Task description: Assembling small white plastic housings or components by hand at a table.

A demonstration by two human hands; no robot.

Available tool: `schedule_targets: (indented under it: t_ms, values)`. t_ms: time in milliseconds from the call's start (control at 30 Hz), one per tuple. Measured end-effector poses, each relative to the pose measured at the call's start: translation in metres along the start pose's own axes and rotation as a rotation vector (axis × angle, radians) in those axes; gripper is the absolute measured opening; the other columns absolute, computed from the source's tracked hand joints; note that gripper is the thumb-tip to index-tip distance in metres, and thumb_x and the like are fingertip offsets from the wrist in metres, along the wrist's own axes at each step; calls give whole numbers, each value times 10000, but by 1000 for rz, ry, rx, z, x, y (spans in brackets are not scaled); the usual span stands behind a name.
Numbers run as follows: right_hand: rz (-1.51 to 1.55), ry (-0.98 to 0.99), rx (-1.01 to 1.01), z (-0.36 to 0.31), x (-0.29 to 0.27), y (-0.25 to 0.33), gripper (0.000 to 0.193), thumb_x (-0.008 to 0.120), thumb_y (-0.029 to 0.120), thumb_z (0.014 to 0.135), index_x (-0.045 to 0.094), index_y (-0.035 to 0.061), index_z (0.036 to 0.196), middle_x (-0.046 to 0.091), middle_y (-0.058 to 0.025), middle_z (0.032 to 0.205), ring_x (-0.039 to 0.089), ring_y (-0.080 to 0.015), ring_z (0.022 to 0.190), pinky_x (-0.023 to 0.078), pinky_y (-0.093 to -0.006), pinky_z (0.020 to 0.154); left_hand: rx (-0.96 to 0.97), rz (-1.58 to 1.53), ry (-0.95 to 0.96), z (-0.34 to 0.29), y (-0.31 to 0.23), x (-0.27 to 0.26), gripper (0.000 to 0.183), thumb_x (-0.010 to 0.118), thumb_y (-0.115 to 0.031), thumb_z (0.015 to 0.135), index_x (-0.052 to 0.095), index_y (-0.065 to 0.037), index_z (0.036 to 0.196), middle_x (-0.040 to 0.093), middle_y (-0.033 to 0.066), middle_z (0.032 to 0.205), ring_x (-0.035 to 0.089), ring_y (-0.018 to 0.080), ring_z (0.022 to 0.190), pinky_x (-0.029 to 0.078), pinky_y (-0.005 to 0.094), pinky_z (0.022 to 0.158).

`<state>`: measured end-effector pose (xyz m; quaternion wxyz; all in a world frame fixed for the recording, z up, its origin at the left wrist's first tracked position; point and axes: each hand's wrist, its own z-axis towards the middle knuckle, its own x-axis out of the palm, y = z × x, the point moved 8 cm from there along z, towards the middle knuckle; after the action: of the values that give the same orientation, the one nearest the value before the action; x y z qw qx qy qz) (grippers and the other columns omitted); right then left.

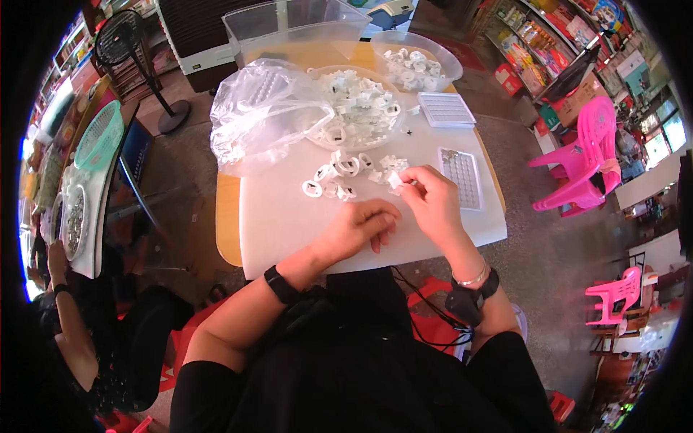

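Note:
My right hand (435, 206) pinches a small white plastic part (394, 181) between thumb and fingertips, above the white tabletop cover. My left hand (355, 229) is close by, on the near side, its fingers curled inward; whatever may be inside them is hidden. Just beyond the hands lies a loose pile of white ring-shaped plastic parts (346, 165), some showing dark spots. A smaller cluster of white pieces (381, 169) sits beside the right fingertips. To the right of my right hand lies a clear compartment tray (462, 189) with small pieces in its far rows.
Behind the pile stand a round clear bowl (395, 132) heaped with white parts and a crumpled plastic bag (253, 119). Farther back are a second bowl (455, 61), a clear bin (296, 22) and another tray (447, 110). At left, another person's arm (72, 310) reaches toward a side table.

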<state>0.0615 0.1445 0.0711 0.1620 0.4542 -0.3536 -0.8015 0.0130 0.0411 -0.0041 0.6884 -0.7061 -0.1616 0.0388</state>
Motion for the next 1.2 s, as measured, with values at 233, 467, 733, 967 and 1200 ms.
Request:
schedule_targets:
  t_ms: [233,467,733,967,1200]
  values:
    - [-288,-232,-299,-46,-8,47,155,634,-7,780,596,16,929,612,-109,895,610,-296,778,508,-387,663,49,-260,-90,3,-7,-10,316,488,-171,981,512,28,1226,615,109,1027,625,186,809,534,295,717]
    - [-18,-308,-150,-53,-25,47,172,584,-36,834,618,-12,1001,623,-130,949,642,-256,847,523,-344,717,71,-523,74,1,-10,-8,341,456,-141,988,498,23,1284,608,87,1046,603,165,933,496,308,848]
    - [179,-222,-45,-50,-18,32,173,548,-22,866,628,-6,1018,615,-108,911,615,-184,744,474,-265,617,60,-530,216,-2,-12,4,347,455,-153,988,506,24,1282,600,80,1069,587,166,950,494,319,843]
    - [120,-79,-21,-43,-19,39,187,543,-17,867,635,-5,1029,589,-98,895,610,-181,736,481,-275,618,18,-498,195,-1,-7,2,332,461,-163,986,531,18,1255,613,76,1014,593,154,857,504,317,764]
    - [192,65,-27,-34,-9,38,149,581,3,845,638,5,983,583,-73,863,601,-162,739,472,-273,631,-68,-505,259,1,2,2,274,459,-208,991,559,8,1128,604,75,905,592,149,735,496,292,629]
